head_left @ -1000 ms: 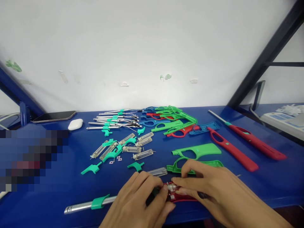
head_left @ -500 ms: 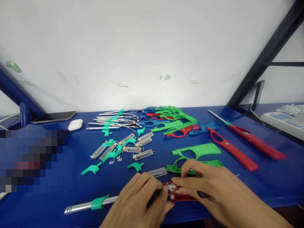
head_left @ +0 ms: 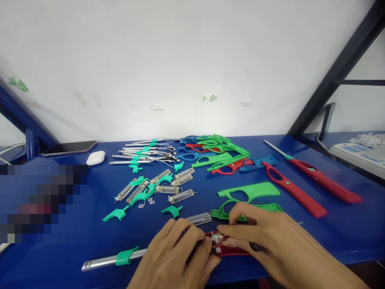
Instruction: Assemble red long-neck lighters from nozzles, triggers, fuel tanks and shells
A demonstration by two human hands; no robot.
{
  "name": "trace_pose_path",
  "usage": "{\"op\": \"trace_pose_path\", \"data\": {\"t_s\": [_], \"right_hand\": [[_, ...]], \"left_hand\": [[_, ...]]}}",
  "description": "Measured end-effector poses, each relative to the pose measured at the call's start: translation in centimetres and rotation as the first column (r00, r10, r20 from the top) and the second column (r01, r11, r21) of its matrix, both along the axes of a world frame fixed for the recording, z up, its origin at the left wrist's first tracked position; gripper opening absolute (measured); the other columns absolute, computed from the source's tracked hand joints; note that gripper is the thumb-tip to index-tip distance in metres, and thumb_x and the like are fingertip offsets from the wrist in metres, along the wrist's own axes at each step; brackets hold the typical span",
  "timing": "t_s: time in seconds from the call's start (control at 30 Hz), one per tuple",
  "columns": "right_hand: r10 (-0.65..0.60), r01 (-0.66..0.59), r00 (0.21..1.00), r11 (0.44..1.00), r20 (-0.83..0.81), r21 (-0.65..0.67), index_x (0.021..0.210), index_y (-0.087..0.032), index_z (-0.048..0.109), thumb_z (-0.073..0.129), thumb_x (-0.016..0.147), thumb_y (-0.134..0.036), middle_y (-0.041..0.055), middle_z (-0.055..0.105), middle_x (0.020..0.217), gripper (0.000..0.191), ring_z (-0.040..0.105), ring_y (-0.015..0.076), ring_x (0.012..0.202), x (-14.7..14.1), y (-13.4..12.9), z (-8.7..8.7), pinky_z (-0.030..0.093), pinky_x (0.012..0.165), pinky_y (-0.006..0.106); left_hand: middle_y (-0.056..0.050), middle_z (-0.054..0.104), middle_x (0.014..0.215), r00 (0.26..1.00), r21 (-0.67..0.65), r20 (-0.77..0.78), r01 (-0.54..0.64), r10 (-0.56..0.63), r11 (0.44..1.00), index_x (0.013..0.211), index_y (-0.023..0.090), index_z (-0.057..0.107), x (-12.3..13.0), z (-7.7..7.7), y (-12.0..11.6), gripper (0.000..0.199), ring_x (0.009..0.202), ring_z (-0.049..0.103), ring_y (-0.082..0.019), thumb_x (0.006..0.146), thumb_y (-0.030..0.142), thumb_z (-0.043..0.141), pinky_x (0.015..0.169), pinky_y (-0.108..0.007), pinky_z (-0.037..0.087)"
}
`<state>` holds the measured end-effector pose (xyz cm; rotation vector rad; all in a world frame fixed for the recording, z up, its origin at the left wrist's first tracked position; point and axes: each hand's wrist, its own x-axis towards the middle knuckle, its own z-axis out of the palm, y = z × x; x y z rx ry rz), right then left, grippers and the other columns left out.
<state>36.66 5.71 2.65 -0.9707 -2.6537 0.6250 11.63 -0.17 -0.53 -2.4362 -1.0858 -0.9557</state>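
A red handle shell [head_left: 233,249] lies open side up near the table's front edge, with a clear and metal fitting [head_left: 217,237] inside it. My left hand [head_left: 180,255] is closed on the shell's left end, thumb and fingertips beside the fitting. From the right, my right hand [head_left: 255,237] pinches at the fitting and the shell. A silver tube [head_left: 100,263] with a teal clip [head_left: 126,257] runs leftward from under my left hand. Just behind the hands are a clear fuel tank [head_left: 200,218] and a green shell half [head_left: 219,213].
Loose teal triggers [head_left: 116,214], clear tanks [head_left: 181,196] and metal tubes [head_left: 129,162] lie at centre left. Green shells [head_left: 254,191] and a pile of coloured ones [head_left: 222,148] are further back. Red lighter [head_left: 325,178] at right; phone [head_left: 69,147] and white case [head_left: 96,158] at back left.
My left hand's fingers have shifted slightly at the fitting. My right hand and the red shell look almost unmoved.
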Motion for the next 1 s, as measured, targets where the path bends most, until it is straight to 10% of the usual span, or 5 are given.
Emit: {"op": "trace_pose_path", "data": {"t_s": [0.63, 1.0], "right_hand": [[-0.025, 0.029, 0.995, 0.999, 0.095, -0.044, 0.113, -0.038, 0.075, 0.052, 0.109, -0.01, -0.0029, 0.069, 0.114, 0.036, 0.072, 0.0152, 0.088, 0.0, -0.3, 0.1, 0.053, 0.075, 0.025], [-0.025, 0.018, 0.999, 0.988, 0.046, 0.155, 0.131, -0.041, 0.078, 0.065, 0.1, -0.012, -0.0003, 0.077, 0.122, 0.044, 0.079, 0.0156, 0.084, 0.9, -0.2, -1.3, 0.06, 0.074, 0.024]], "left_hand": [[-0.001, 0.079, 0.095, 0.997, -0.003, -0.072, 0.013, -0.013, 1.0, 0.106, 0.018, 0.076, 0.1, -0.3, -0.3, 0.035, 0.086, 0.079, -0.02, 0.12, 0.025, 0.044, 0.081, -0.036, 0.066], [-0.001, 0.077, 0.09, 0.999, -0.003, -0.053, -0.013, 0.013, 1.0, 0.101, 0.02, 0.074, 0.3, -0.3, 0.2, 0.027, 0.079, 0.077, -0.019, 0.116, 0.021, 0.051, 0.076, -0.033, 0.067]]}}
